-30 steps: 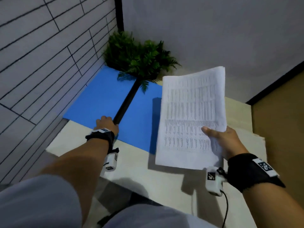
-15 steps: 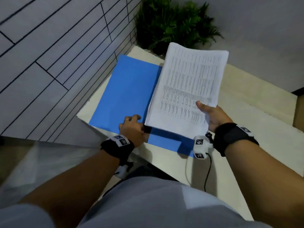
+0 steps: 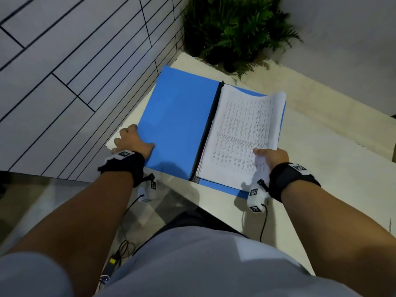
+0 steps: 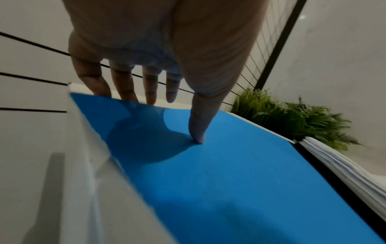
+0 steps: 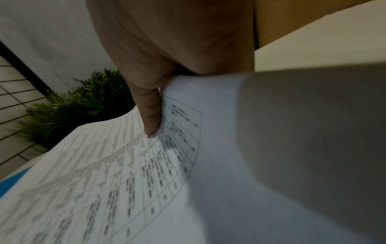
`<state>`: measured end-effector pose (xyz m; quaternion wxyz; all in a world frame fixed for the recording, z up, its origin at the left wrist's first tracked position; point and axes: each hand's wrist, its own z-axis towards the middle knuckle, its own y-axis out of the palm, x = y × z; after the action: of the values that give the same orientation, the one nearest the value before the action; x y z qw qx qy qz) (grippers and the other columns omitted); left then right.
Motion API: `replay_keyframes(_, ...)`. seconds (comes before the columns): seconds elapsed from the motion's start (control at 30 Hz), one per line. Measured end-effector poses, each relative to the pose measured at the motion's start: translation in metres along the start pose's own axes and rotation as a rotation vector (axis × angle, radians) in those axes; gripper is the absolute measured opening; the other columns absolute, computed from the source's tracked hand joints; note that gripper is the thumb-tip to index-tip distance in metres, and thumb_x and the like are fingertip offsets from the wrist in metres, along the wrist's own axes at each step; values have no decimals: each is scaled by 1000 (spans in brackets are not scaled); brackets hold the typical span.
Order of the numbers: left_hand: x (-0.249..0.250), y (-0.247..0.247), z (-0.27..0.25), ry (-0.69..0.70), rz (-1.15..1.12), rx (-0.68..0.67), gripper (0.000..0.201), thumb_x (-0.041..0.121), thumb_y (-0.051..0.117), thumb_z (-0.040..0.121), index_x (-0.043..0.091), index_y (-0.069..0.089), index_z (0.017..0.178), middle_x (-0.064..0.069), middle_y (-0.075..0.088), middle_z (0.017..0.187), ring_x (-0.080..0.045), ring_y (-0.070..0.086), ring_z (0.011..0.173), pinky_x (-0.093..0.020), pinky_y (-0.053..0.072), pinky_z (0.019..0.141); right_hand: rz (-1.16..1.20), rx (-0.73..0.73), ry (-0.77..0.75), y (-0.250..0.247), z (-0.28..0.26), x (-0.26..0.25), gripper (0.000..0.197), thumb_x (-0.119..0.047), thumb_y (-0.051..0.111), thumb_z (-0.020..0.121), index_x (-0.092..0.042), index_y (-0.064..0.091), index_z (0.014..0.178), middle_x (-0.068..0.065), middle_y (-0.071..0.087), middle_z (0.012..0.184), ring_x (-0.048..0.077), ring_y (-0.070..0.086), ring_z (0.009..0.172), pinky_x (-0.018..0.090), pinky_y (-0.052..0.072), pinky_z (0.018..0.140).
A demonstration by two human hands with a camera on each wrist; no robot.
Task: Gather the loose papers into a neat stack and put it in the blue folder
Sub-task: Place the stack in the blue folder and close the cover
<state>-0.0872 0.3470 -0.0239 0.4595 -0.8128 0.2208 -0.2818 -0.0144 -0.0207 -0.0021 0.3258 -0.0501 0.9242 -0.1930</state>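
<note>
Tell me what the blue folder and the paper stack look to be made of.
Blue folder: likely thin card or plastic; matte, even blue surface without glare, lying flat, dark spine strip. Which one is unclear.
Paper stack: ordinary printer paper; white sheets with printed tables, layered edges visible, far end curling as the right hand pinches it.

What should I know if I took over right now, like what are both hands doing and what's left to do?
Left hand: thumb pressing the open blue folder flat, at its left cover's near corner.
Right hand: pinching the paper stack at its near right corner.
Things: the folder lies open on the table; the stack sits on its right half, beside the black spine, with its far end curling up.
Done: papers gathered and brought onto the folder.
Left: lay the stack flat, let go, close the cover.
</note>
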Motion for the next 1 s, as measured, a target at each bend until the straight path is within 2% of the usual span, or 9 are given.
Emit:
replay_keyframes(0.17,6,-35,-3,44,-279,-22,47,16,71,83,8,55,127,-16,66,117,-34,63,100,-33,45,78,-107,10,-20,1,4,4,90,-30,79,82,0,28,151,15,38,154,37,42,137,42,40,109)
replay_keyframes(0.27,25,-72,-26,206,-298,40,29,10,68,84,13,58,111,-2,57,83,-26,57,78,-30,39,58,-186,-34,-60,0,-4,4,98,-40,80,79,-4,26,152,15,37,155,37,43,137,46,41,110)
replay_keyframes(0.47,76,-106,-119,660,-350,-145,29,18,71,86,26,57,110,9,59,91,-7,54,57,-27,48,60,-35,-78,-118,-7,-12,8,90,-43,68,89,-9,13,151,5,45,141,26,50,119,37,40,93)
replay_keyframes(0.53,94,-101,-139,762,-430,-469,39,27,76,85,28,59,121,10,65,102,-5,65,75,-25,55,73,22,-132,-126,-12,-15,4,88,-54,59,91,-12,13,153,-1,43,134,19,45,123,31,34,99)
replay_keyframes(0.63,115,-74,-134,678,-467,-820,39,41,66,87,28,62,123,0,68,123,-12,67,110,-32,53,93,52,-228,-67,-28,8,16,116,-93,47,61,-20,35,149,3,49,147,28,48,132,46,36,112)
replay_keyframes(0.77,126,-10,-88,376,-380,-596,52,40,61,95,20,46,141,-8,55,137,-31,57,125,-43,48,100,119,-280,-12,-46,-16,11,71,-76,31,89,-18,62,114,-10,64,66,10,62,67,26,45,76)
replay_keyframes(0.87,125,31,-75,298,-369,-555,64,35,67,92,15,37,145,-1,54,131,-31,62,113,-41,53,89,69,-366,-49,-54,-23,16,98,-89,35,74,-16,51,138,-3,72,116,13,69,102,38,48,99)
replay_keyframes(0.93,125,51,-71,249,-459,-499,61,29,73,88,7,46,137,-10,62,132,-31,65,110,-37,54,89,21,-395,-27,-54,-22,20,124,-98,43,55,-21,34,152,-1,45,152,22,51,134,45,35,116)
replay_keyframes(1.0,127,60,-70,198,-494,-456,54,26,72,88,4,50,132,-16,63,129,-34,64,111,-39,54,92,-7,-374,-83,-49,-21,21,105,-86,42,74,-21,27,155,-1,29,160,22,35,145,45,28,120)
